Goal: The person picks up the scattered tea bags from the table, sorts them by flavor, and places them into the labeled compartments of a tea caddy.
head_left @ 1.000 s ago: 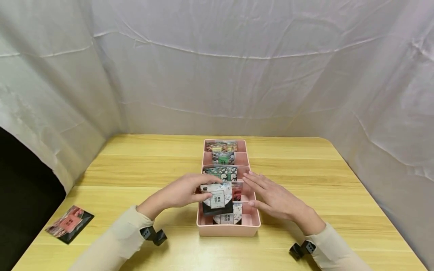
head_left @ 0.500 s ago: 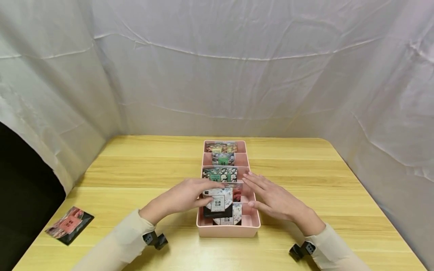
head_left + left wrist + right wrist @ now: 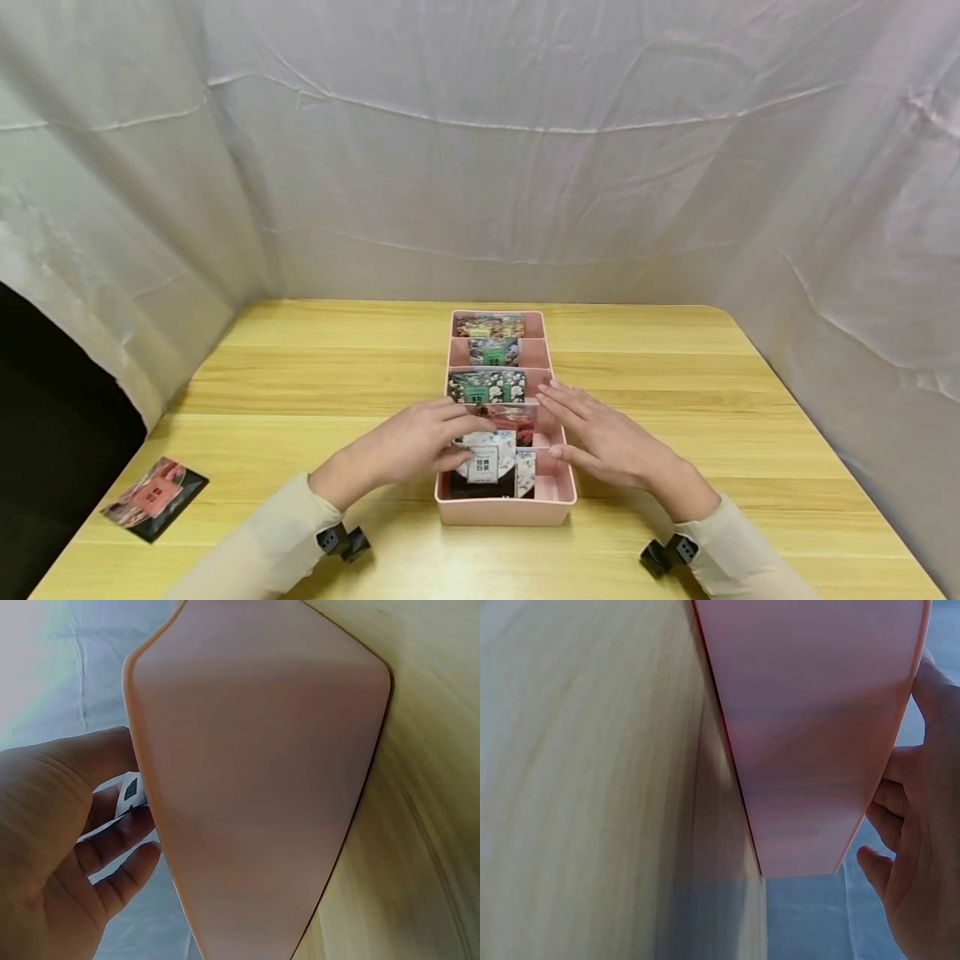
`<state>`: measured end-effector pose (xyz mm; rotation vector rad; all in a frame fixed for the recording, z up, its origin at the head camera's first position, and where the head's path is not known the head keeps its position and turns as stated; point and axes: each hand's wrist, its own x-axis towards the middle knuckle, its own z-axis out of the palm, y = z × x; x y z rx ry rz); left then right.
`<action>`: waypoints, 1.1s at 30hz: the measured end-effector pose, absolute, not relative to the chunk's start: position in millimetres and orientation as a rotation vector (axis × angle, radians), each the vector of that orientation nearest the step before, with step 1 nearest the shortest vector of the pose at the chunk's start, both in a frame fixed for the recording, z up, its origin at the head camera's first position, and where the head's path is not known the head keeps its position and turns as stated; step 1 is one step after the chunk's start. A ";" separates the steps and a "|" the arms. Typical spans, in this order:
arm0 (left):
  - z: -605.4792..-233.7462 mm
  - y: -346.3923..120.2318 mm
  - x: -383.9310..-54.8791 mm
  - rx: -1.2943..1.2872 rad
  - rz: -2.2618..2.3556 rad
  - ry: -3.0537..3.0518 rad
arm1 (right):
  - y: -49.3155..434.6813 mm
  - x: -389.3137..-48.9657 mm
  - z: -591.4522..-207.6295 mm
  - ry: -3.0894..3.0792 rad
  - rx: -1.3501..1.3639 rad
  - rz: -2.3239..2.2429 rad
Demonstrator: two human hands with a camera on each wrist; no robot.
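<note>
My left hand (image 3: 408,446) pinches a white and black tea sachet (image 3: 483,465) between thumb and fingers, inside the front compartment of the pink divided box (image 3: 504,512). A second white sachet (image 3: 526,475) shows behind it, to its right. In the left wrist view a corner of the held sachet (image 3: 130,796) appears between the fingers, beyond the box's side wall (image 3: 262,757). My right hand (image 3: 615,437) rests with straight fingers at the box's right rim, holding nothing; the right wrist view shows its fingertips along that rim.
Further compartments hold red sachets (image 3: 525,425), green-labelled floral sachets (image 3: 487,387), a green-labelled sachet (image 3: 493,352) and yellow-labelled sachets (image 3: 490,325). One red and black sachet (image 3: 155,497) lies at the wooden table's (image 3: 315,358) left edge. A pale curtain (image 3: 480,183) surrounds the back and sides.
My left hand has lowered the white sachet toward the front, from above the divider into the front compartment. More of the red sachets now shows. The right hand stays put.
</note>
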<state>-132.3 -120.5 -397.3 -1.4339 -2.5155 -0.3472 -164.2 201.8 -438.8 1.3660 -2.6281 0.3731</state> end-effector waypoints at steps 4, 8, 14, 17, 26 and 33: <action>-399.1 -120.4 -131.6 -1.461 -0.310 -2.426 | 201.7 -164.4 -439.6 -2.627 1.363 0.363; -401.6 -121.4 -131.8 -1.467 -0.305 -2.400 | 201.3 -163.9 -439.4 -2.628 1.365 0.361; -402.0 -124.5 -131.0 -1.479 -0.319 -2.377 | 201.1 -163.3 -438.1 -2.626 1.368 0.366; -401.8 -126.7 -130.1 -1.497 -0.332 -2.345 | 201.0 -163.3 -438.1 -2.626 1.370 0.369; -400.5 -141.0 -124.1 -1.421 -0.337 -2.389 | 200.9 -163.0 -438.3 -2.623 1.371 0.362; -401.5 -161.5 -118.2 -1.322 -0.397 -2.453 | 201.1 -162.9 -438.1 -2.630 1.367 0.358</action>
